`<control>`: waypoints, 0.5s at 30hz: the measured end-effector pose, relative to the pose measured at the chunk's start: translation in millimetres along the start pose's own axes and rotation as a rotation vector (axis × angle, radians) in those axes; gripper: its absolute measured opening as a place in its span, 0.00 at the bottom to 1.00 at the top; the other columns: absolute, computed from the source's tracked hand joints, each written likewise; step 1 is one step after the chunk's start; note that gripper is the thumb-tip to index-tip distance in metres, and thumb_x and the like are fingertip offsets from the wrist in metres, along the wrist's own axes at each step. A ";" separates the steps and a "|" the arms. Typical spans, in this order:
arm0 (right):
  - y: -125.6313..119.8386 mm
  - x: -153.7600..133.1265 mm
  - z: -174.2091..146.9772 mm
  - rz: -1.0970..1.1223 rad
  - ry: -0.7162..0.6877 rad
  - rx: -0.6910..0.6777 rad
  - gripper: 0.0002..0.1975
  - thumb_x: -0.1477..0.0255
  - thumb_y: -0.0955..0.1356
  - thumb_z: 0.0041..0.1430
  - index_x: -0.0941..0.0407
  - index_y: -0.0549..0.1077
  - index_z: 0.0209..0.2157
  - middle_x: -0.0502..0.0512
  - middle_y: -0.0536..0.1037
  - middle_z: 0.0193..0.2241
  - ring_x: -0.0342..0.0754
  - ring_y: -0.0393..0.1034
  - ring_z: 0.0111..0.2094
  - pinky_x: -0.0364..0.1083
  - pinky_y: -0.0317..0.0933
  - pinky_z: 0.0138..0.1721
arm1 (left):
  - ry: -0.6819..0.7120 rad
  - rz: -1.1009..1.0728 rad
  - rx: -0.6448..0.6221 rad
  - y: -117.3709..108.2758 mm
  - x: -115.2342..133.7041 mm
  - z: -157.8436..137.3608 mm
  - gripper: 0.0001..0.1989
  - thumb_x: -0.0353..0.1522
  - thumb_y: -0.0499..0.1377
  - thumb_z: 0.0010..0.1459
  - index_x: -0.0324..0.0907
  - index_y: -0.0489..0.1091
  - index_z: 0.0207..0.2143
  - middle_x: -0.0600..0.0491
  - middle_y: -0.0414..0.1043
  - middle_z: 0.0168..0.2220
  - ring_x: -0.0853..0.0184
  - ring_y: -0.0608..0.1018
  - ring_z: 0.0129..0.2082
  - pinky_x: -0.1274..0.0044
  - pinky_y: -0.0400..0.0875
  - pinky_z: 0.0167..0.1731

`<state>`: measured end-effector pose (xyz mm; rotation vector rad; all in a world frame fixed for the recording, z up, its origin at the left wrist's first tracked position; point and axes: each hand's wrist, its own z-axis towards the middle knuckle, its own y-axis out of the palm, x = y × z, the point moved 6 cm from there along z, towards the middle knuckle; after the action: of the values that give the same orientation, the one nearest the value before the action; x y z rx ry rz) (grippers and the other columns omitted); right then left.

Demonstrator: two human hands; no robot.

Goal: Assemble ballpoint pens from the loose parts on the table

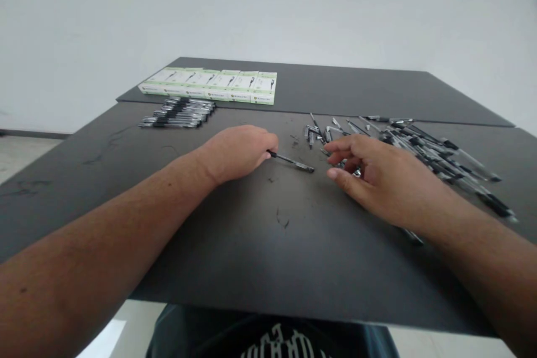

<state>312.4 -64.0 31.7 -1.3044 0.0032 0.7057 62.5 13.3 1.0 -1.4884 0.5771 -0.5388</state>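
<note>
My left hand [245, 151] is closed around one end of a pen [293, 163], whose clear-and-dark other end points right, low over the dark table [251, 246]. To the right, my right hand [373, 173] is open with thumb and fingers apart, its palm turned left. Nothing shows between its fingertips. Small clear pen caps [325, 133] lie just behind its fingers, partly hidden by the hand. Beyond the right wrist spreads a loose heap of black-and-clear pens [436, 151].
Several pens [178, 113] lie side by side in a neat stack at the back left. Behind them stands a row of white-and-green boxes [210, 83]. One more pen [413, 236] sticks out under my right forearm. A seam crosses the table near the back.
</note>
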 end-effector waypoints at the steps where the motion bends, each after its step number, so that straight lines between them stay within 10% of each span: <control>1: 0.7 -0.3 -0.4 0.003 -0.007 -0.009 0.22 0.62 0.73 0.72 0.54 0.84 0.63 0.58 0.91 0.42 0.57 0.85 0.35 0.56 0.78 0.42 | -0.050 0.031 -0.021 -0.5 -9.7 -0.9 0.15 0.33 0.60 0.74 0.46 0.86 0.55 0.46 0.88 0.54 0.51 0.87 0.57 0.64 0.79 0.59; 15: 6.4 -2.8 -4.3 -0.028 -0.082 -0.059 0.20 0.62 0.71 0.75 0.53 0.84 0.62 0.58 0.90 0.42 0.57 0.87 0.37 0.56 0.80 0.42 | -0.690 0.103 -0.267 -5.6 -180.0 -55.8 0.11 0.35 0.73 0.50 0.52 0.90 0.39 0.49 0.90 0.40 0.49 0.87 0.45 0.65 0.82 0.50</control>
<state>308.7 -68.4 25.9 -1.3283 -0.1029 0.7396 -109.9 88.9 11.1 -1.7576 0.1779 0.1525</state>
